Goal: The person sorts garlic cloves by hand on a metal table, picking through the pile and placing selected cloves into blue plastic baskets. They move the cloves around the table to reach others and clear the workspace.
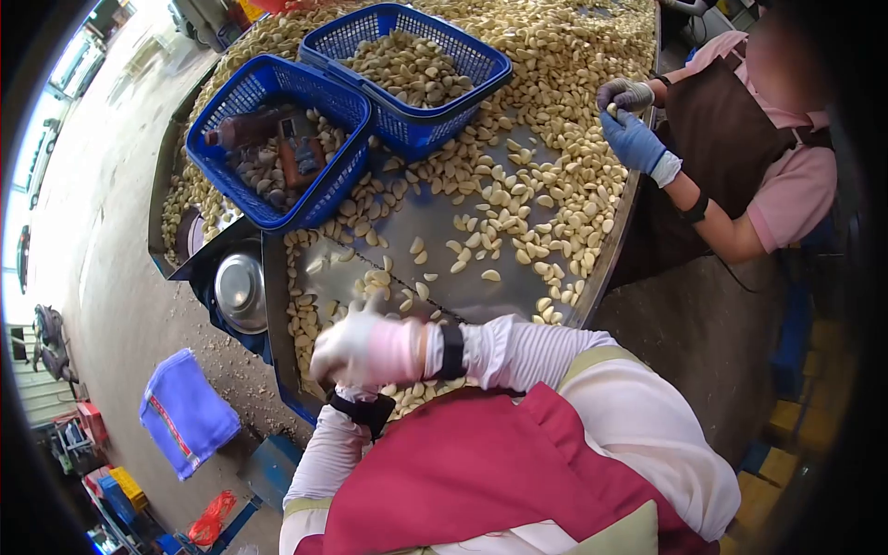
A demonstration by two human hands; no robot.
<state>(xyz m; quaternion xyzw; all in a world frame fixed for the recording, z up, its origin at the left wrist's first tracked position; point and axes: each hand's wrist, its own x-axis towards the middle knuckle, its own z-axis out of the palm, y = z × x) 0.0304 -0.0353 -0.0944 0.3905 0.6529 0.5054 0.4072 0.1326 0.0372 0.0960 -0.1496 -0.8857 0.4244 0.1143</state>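
Peeled garlic cloves (490,275) lie scattered over the metal table (481,301). My right hand (356,344), in a white and pink glove, reaches in from the right above the table's near left corner; motion smears its fingers, and anything in them cannot be made out. Beneath it is my left hand (326,377), mostly covered by the right one, its fingers hidden. The two hands overlap, close to the table's left edge. Loose cloves lie just beyond and beside them.
Two blue baskets (205,153) (314,46) with garlic stand at the far left; one also holds a bottle. A metal bowl (240,289) is left of the table. A co-worker's gloved hands (634,139) are at the right edge. A purple crate-like item (190,412) is lower left.
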